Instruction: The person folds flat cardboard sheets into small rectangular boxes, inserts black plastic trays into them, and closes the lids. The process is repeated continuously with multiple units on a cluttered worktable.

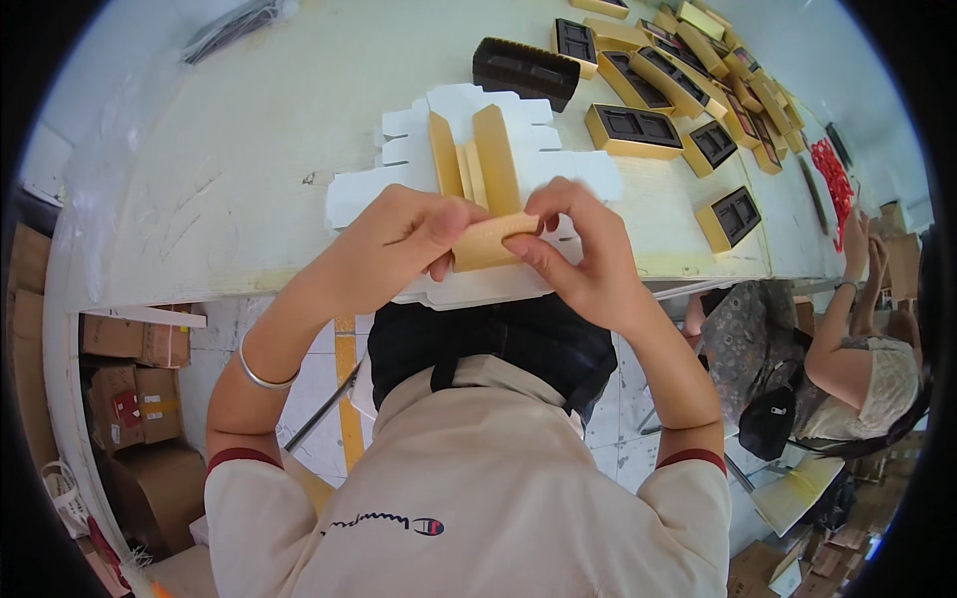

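Note:
A gold cardboard box (495,159), partly folded with its long walls standing up, lies in front of me on a stack of flat white box blanks (364,199). My left hand (414,229) grips the near left corner of the box, thumb on top. With thumb and fingers, my right hand (578,244) pinches the near end flap at its right side. That flap leans toward me between both hands. Some fingertips are hidden behind the cardboard. Beyond the blanks sits a nested stack of black plastic trays (525,72).
Several gold boxes with black inserts (635,131) crowd the table's far right. Red strips (829,179) lie near its right edge. A bundle of dark strips (231,28) is at the far left. Another person (847,349) sits to the right. Cartons (135,404) stand under the table.

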Motion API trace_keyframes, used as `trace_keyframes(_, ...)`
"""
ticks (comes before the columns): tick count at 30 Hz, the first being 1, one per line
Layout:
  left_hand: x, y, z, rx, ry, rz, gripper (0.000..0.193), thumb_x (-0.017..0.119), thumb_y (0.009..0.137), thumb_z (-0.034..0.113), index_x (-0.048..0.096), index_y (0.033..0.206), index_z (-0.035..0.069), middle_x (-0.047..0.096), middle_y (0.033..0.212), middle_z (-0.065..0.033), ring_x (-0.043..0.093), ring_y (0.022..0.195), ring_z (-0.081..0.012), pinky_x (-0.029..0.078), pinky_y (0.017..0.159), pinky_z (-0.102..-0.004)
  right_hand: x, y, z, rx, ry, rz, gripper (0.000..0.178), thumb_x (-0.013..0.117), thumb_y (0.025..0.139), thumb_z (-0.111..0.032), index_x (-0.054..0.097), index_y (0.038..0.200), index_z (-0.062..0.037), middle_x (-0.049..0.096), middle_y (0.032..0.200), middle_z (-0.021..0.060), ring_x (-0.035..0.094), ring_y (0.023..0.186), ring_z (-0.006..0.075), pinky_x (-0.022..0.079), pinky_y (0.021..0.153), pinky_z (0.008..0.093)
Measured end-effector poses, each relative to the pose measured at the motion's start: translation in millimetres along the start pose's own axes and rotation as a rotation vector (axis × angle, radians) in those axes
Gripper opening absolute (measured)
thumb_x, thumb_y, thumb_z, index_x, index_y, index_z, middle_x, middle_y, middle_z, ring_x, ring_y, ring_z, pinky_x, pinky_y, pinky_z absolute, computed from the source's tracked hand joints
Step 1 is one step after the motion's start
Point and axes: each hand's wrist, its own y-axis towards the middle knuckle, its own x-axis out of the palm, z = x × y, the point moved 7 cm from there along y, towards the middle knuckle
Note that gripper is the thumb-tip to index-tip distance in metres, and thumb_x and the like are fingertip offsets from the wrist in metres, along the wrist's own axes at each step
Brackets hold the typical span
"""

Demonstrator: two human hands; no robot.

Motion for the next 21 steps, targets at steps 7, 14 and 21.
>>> trace_keyframes(7, 5, -9, 7, 0.100, -0.044, 0.185, 0.008, 0.061, 0.091, 0.011, 0.060, 0.093, 0.003, 0.054, 0.107, -0.0059, 0.054, 0.064, -0.0093, 0.044, 0.057, -0.0243, 9, -2, 1, 0.011, -0.034, 0.051, 0.022, 0.070, 0.080, -0.003, 0.058, 0.098, -0.0035, 0.053, 0.100, 0.0111, 0.054, 0.075, 0.0213, 0.045, 0.063, 0.0334)
trace_keyframes(14, 30, -35, 32, 0.551, 0.936, 0.411, 0.011, 0.067, 0.081, 0.007, 0.062, 0.089, 0.004, 0.058, 0.097, -0.0079, 0.059, 0.067, -0.0237, 0.047, 0.059, -0.0313, 23, -10, -29, -0.346, -0.757, -0.112, 0.031, 0.074, 0.061, -0.007, 0.063, 0.090, -0.0041, 0.055, 0.093, 0.0078, 0.051, 0.074, 0.0252, 0.038, 0.065, 0.0327)
trace_keyframes(21, 20, -18, 23, 0.363, 0.800, 0.156, 0.015, 0.068, 0.076, 0.006, 0.063, 0.089, 0.002, 0.061, 0.083, -0.0097, 0.059, 0.073, -0.0269, 0.048, 0.063, -0.0321, 21, 9, -16, -0.188, -0.540, -0.391, 0.027, 0.072, 0.063, -0.004, 0.064, 0.089, -0.0061, 0.057, 0.084, 0.0056, 0.052, 0.078, 0.0233, 0.038, 0.069, 0.0348)
